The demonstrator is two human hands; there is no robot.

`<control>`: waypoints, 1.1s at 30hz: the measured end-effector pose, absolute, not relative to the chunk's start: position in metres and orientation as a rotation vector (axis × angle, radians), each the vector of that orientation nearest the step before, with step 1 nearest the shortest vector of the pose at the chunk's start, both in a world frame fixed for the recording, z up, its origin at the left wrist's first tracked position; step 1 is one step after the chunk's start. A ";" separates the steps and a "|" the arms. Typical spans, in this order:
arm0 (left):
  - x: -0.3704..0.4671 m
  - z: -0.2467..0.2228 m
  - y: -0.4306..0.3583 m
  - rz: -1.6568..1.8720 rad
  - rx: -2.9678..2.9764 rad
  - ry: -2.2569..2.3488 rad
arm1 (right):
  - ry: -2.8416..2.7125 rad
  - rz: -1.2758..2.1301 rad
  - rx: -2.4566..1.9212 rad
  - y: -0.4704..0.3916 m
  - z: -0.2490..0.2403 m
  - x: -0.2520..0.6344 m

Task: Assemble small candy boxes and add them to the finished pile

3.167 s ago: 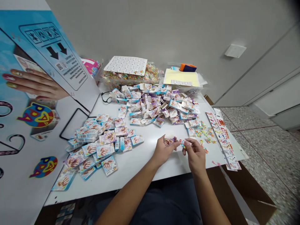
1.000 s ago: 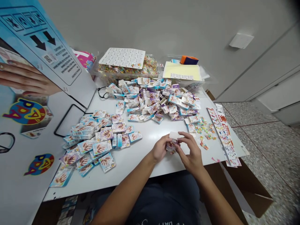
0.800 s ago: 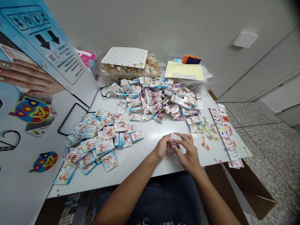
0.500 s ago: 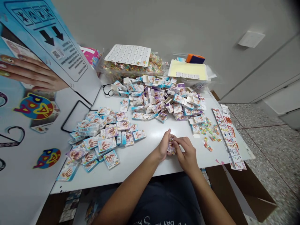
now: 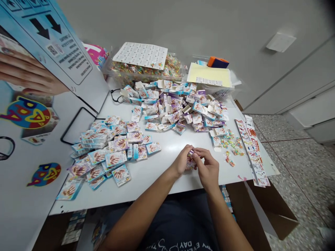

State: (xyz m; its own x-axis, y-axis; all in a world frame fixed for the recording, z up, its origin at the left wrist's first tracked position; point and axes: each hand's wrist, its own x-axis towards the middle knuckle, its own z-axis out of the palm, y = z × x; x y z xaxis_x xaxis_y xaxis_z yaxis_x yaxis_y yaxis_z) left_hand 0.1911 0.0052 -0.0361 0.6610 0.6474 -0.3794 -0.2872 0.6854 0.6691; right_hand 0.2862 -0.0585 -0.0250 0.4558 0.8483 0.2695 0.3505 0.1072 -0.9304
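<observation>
Near the table's front edge, my left hand (image 5: 182,161) is closed round the left side of a small purple and white box (image 5: 190,162). The fingers of my right hand (image 5: 208,167) are bent against the same box's top and right side, so much of it is covered. On the left of the table (image 5: 157,174) lies a heap of closed small boxes (image 5: 116,158), blue or purple. Behind my hands spreads a larger pile of small boxes (image 5: 174,101), many with open flaps. Small clear packets with colourful pieces (image 5: 230,139) lie to the right.
Clear tubs stand at the back, one filled with colourful packets (image 5: 172,65) under a sticker sheet (image 5: 141,55). An orange and blue object (image 5: 218,62) rests on yellow paper (image 5: 209,74). Printed strips (image 5: 252,150) lie at the right edge. A large printed panel (image 5: 75,59) stands left.
The view has shifted slightly, so the things on the table appear a little further left. My fingers have moved closer together over the top of the small box.
</observation>
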 end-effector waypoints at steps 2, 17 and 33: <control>0.188 -0.034 0.005 0.561 0.653 0.632 | -1.266 0.366 -1.481 -0.061 -0.018 0.288; 0.188 -0.026 -0.010 0.897 1.297 0.663 | -0.574 0.418 -1.473 -0.060 -0.034 0.279; 0.185 -0.029 -0.016 1.078 1.303 0.790 | -0.885 0.348 -1.365 -0.067 -0.026 0.274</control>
